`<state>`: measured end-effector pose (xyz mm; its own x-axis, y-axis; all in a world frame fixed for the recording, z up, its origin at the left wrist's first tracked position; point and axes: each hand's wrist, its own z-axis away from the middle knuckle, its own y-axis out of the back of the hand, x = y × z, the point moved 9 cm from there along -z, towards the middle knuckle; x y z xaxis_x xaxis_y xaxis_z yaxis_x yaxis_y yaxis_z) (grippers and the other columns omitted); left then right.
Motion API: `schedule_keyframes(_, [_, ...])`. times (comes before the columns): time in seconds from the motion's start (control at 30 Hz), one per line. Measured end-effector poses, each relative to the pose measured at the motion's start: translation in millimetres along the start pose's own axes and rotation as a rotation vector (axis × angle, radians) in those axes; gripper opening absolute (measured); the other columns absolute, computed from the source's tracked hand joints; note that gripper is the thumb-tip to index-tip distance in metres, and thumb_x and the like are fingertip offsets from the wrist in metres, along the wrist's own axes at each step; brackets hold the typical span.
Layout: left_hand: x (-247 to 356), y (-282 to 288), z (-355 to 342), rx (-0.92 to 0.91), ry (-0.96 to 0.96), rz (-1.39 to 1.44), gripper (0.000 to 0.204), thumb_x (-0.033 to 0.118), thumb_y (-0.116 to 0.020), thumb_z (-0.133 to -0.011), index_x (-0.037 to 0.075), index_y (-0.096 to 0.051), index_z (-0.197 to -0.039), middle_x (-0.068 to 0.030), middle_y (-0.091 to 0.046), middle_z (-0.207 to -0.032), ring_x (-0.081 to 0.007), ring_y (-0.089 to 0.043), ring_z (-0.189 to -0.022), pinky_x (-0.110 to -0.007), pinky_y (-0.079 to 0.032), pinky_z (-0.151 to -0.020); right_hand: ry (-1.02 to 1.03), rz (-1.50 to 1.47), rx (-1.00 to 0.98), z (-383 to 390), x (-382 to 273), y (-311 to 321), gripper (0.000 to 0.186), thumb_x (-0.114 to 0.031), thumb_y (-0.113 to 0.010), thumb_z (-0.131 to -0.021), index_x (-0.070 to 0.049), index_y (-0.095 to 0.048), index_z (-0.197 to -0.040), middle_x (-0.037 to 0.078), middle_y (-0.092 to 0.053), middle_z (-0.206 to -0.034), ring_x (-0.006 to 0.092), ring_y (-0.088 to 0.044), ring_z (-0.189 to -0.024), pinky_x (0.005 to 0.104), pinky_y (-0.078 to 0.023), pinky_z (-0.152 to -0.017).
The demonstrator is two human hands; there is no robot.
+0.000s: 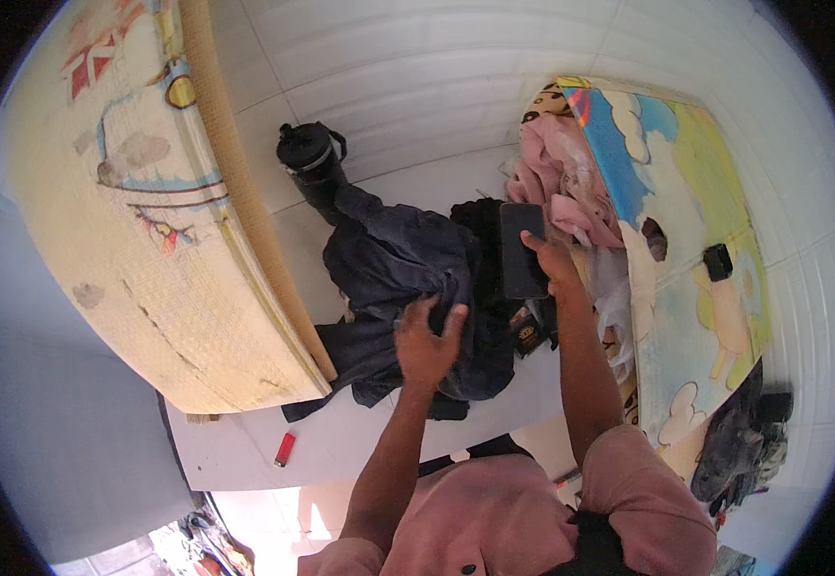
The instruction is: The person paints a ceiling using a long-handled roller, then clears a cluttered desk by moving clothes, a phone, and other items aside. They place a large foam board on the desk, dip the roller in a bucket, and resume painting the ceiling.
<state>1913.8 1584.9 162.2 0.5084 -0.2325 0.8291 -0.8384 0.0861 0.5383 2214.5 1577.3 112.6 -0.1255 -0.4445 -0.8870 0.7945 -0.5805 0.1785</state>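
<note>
Phone (523,252): held up over the right side of the dark garment (393,259), black face toward the camera, long side running up and down.
Right hand (556,267): closed on the phone's right edge, thumb laid across the dark face.
Left hand (427,350): spread wide over the dark garment, thumb well away from the fingers; hard to tell how firmly pressed.
Dark garment: heaped and creased on the white table (235,437), in front of the body.
Black fabric (483,219): bunched behind the phone, beside the garment.
Booklet (528,336): dark, with a pale mark, just below the phone.
Black mug (308,152): lidded, handled, tilted, at the far end of the garment.
Red lighter (285,449): lying near the table's close edge, left of the garment.
Pink cloth (566,173): crumpled beyond the phone, against the right-hand mat (686,182).
Right-hand mat: bright with painted shapes, bearing a small black object (718,262).
Left-hand mat (124,250): thick, cream, with cartoon drawings, standing high beside the garment.
Wall (417,58): white, tiled, behind the table.
</note>
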Motion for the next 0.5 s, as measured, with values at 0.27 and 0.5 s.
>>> schedule_keyframes(0.27, [-40,86,-58,0.339,0.08,-0.268,0.075,0.051,-0.07,-0.079,-0.005,-0.049,-0.123,-0.0255,-0.052,-0.122,-0.0406,-0.046,-0.119,-0.048,-0.037,-0.099,-0.005,-0.197,-0.015,-5,50,47,0.04,-0.032,-0.07,-0.084,0.002,-0.063,-0.103,0.01,-0.067,-0.088,0.0221,-0.065,-0.07,0.034,-0.053,-0.063])
schedule_keyframes(0.5, [-145,20,-97,-0.056,0.572,0.406,0.117,0.066,-0.074,-0.065,-0.004,-0.023,-0.144,-0.0284,-0.035,-0.141,-0.0374,-0.04,-0.129,-0.044,-0.035,-0.106,-0.264,-0.319,-0.09,37,45,18,0.042,-0.032,-0.068,-0.086,0.004,-0.06,-0.107,0.013,-0.067,-0.092,0.0237,-0.066,-0.072,0.0356,-0.055,-0.064])
